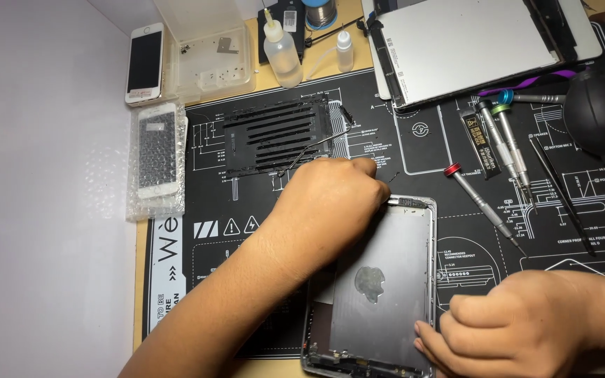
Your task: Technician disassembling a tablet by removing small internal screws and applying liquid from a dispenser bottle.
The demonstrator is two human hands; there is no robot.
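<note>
- The left hand [330, 206] is resting on the top of a grey tablet shell [379, 287]. Its fingers are curled in tight near the shell's top edge, pinching at something small there. I cannot tell what it is, because the hand is hiding it.
- The right hand [519, 325] is sitting at the shell's lower right edge. It is closed in a loose fist, with the fingers pressing on the rim to keep the shell from sliding.
- The shell is lying on a black mat [421, 175] on the bench, close to the person, with its open side facing up.
- A flat black part [274, 136] is lying on the mat just behind the left hand, with thin wires sticking out of it.
- A red-capped screwdriver [481, 206] is lying just right of the shell. More screwdrivers [502, 140] and a black air blower [600, 115] are farther right.
- A tablet screen [467, 45] is lying face down at the back. Two small bottles [281, 52] are standing beside a clear box [208, 59].
- Two phones [145, 63] are lying at the left, one in bubble wrap [157, 161].
- What could go wrong: the left hand might be pulling too hard and tearing a thin cable. The shell's sharp rim might be scratching a finger. An arm might be knocking a screwdriver so it rolls off the mat.
</note>
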